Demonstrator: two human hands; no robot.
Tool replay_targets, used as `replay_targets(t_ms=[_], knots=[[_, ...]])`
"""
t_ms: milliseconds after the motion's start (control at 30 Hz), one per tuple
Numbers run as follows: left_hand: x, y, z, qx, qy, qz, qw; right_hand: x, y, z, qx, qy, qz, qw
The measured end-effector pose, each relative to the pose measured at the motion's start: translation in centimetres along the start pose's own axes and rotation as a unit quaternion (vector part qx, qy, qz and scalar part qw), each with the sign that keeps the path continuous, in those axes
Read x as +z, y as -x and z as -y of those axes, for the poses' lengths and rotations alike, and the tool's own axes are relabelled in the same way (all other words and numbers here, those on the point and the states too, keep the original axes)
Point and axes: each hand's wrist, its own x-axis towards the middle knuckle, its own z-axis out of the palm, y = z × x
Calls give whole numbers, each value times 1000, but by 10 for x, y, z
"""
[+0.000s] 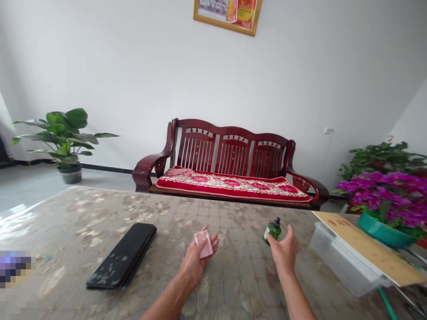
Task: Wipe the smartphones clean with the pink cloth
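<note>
My left hand (197, 255) is palm up over the table, its thumb pressed on a small pink folded cloth (204, 243) that lies across the fingers. To the right stands a small green bottle with a black pump top (274, 231), upright on the table. Just on the near side of it is my right hand (284, 249), thumb and fingers spread apart. The thumb tip overlaps the bottle's lower edge in view; whether it touches I cannot tell.
A flat black case (123, 255) with pale spots lies left on the patterned tablecloth (230, 284). At right are a clear plastic box (343, 262), a tan folder (367, 246) and purple flowers in a teal pot (383, 229). A red wooden bench (230, 146) stands beyond the table.
</note>
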Motion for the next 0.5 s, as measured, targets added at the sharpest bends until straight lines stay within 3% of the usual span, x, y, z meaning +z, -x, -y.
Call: replay_targets(t_ms=[267, 500], knots=[[-7, -1, -4, -15, 17, 9, 1000, 16, -8, -16, 38, -48, 121, 991], [-5, -3, 0, 24, 16, 5, 1000, 32, 55, 16, 4, -69, 186, 980]])
